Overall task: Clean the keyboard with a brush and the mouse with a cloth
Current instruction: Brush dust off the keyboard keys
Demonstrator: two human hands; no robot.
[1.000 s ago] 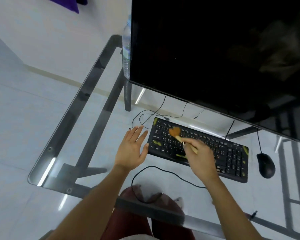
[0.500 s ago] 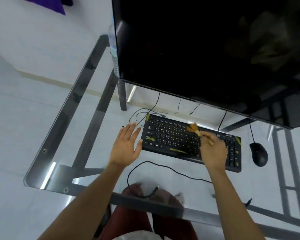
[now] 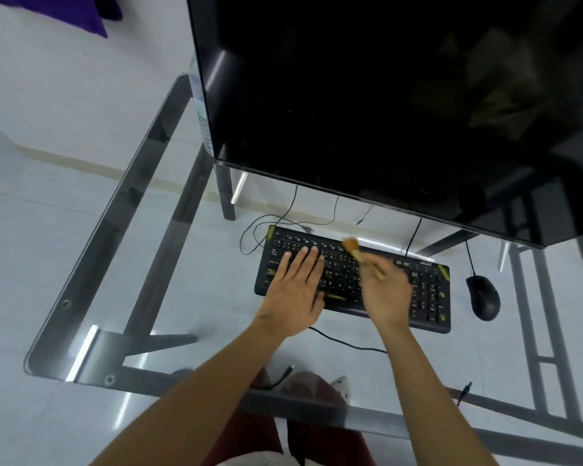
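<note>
Glass makes up the whole top of the desk [image 3: 91, 280], its rounded near-left corner and dark metal frame showing through, with pale floor tiles visible beneath. Wide bare glass lies to the left of the keyboard [image 3: 428, 297], which sits near the middle under the lower edge of a large dark monitor [image 3: 384, 95]. The monitor overhangs the keyboard's far edge closely, leaving little room behind it. The mouse [image 3: 483, 297] rests just beside the keyboard's right end, apart from it, its cable running back under the monitor. A thin black cable [image 3: 343, 343] loops over the glass between the keyboard's near edge and the desk's front rail.

The left hand [image 3: 296, 290] lies flat and open on the keyboard's left half, fingers spread over the keys, grasping nothing. The right hand [image 3: 386, 294] is closed around the handle of a small brush [image 3: 359, 252], whose tan bristles point away toward the upper key rows near the keyboard's middle; the hand and brush are blurred. A clear bottle [image 3: 197, 95] stands partly hidden behind the monitor's left edge. Dark red trousers [image 3: 249, 435] show through the glass at the near edge. No cloth can be made out.
</note>
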